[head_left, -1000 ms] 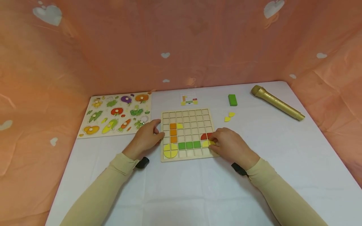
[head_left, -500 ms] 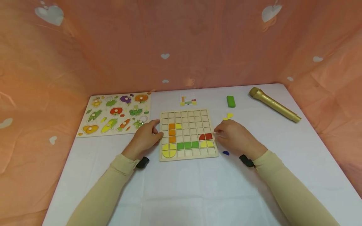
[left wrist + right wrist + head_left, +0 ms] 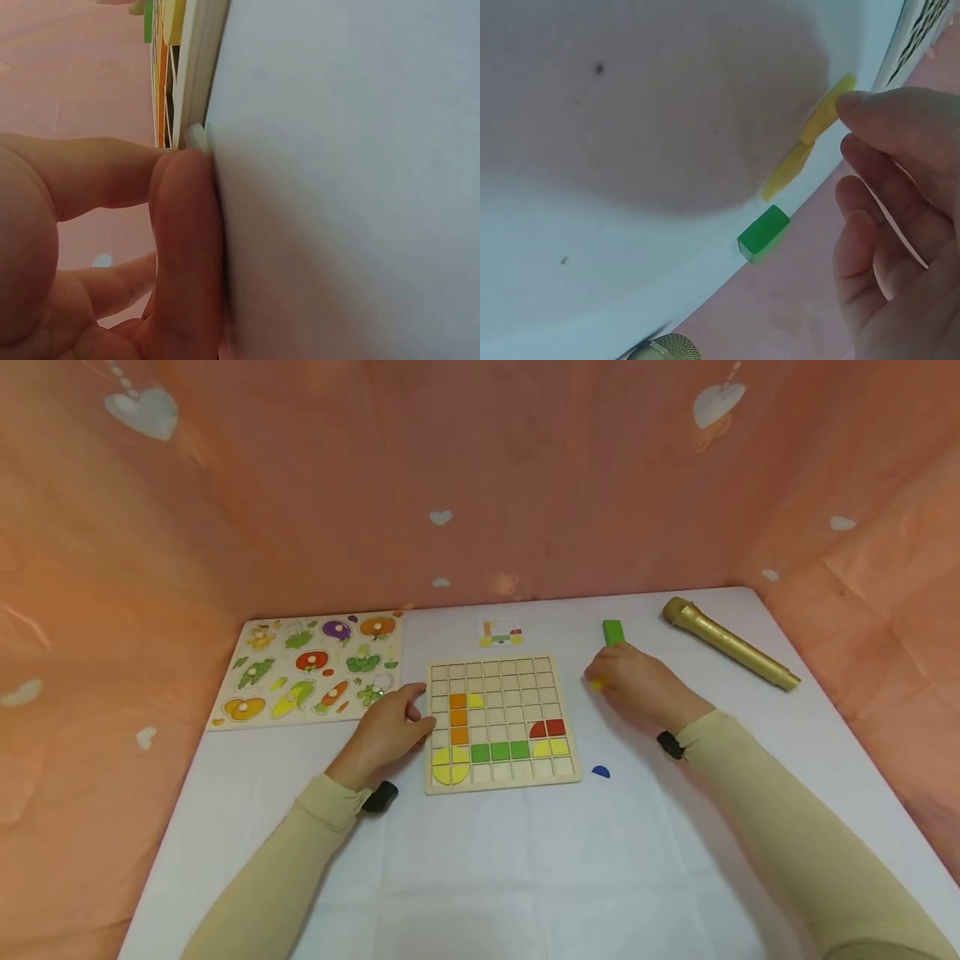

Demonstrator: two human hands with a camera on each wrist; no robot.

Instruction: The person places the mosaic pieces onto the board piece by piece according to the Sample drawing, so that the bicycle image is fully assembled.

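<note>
My left hand rests at the left edge of a wooden grid board, thumb and forefinger touching its side. Orange, green, red and yellow pieces sit in some of the board's cells. Right of the board, my right hand is over two yellow quarter-round pieces, mostly hidden from the head camera. In the right wrist view these lie end to end on the table. The thumb tip touches the nearer yellow piece, while the other yellow piece lies beyond it. The remaining fingers are loosely bent.
A blue half-round piece lies right of the board's lower corner. Behind my right hand stands a green block, with a gold microphone farther right. A pattern card lies behind the board, and a vegetable puzzle at the left.
My right hand has left the board's right edge and moved right and away to the yellow pieces. The blue piece has come into view on the table. My left hand stays at the board.
</note>
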